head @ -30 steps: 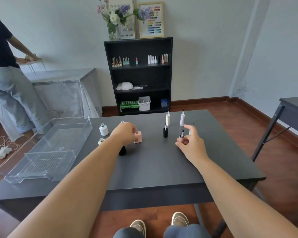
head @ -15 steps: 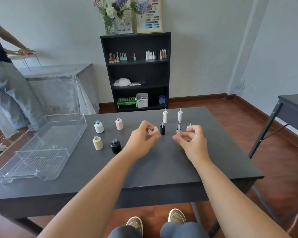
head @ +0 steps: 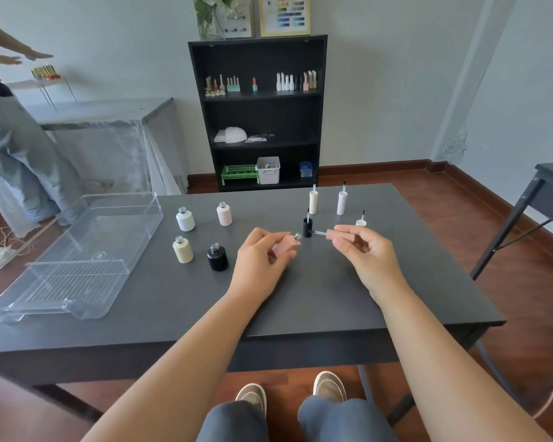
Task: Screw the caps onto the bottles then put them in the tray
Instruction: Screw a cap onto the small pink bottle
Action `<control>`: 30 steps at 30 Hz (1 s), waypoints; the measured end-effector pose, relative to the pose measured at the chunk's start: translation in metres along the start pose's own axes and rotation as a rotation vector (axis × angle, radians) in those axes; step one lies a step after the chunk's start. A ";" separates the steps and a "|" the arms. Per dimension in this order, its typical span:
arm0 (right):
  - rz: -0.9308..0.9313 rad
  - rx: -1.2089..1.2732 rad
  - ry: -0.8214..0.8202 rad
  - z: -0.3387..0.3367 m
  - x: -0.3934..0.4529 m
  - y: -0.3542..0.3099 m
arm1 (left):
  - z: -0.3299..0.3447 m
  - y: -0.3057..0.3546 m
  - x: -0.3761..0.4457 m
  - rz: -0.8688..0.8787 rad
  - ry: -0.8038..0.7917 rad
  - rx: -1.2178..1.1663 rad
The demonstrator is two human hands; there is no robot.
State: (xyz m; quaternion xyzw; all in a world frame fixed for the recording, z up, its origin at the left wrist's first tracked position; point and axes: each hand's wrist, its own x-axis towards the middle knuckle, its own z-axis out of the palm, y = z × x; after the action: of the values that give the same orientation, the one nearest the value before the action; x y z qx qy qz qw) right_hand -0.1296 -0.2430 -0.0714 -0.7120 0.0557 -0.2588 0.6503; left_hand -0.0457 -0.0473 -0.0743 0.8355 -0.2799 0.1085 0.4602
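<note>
My left hand (head: 258,254) holds a square dusty-pink bottle (head: 286,246) tilted, its threaded neck pointing right. My right hand (head: 363,249) grips the matching pink cap (head: 338,234) sideways, brush tip aimed at that neck, a small gap between them. On the dark table (head: 316,295) stand open bottles: white (head: 185,220), pale pink (head: 224,214), cream (head: 183,250), black (head: 217,257). Caps stand brush-up: black (head: 307,226), cream (head: 313,201), lilac-white (head: 342,202), small white (head: 361,222). A clear plastic tray (head: 77,260) lies at the table's left.
A black bookshelf (head: 257,113) with polish bottles and bins stands behind the table. Another person (head: 10,148) stands at far left by a covered table. A second dark table (head: 549,189) edges in at right. My knees and shoes show below the table's near edge.
My left hand lifted the pink bottle off the table and brought it to the centre. My right hand picked up the pink cap and turned it sideways toward the bottle's neck.
</note>
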 end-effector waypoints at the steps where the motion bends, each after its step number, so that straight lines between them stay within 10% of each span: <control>1: -0.005 -0.008 -0.016 0.000 0.000 0.000 | 0.001 0.001 -0.001 0.040 0.000 0.034; 30: -0.213 -0.401 -0.142 0.008 -0.006 -0.001 | 0.000 0.016 -0.010 0.270 -0.003 0.234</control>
State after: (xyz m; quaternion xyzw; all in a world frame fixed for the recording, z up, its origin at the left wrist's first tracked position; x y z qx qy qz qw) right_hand -0.1313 -0.2335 -0.0723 -0.8452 -0.0155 -0.2591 0.4671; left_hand -0.0626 -0.0504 -0.0676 0.8385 -0.3755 0.1998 0.3405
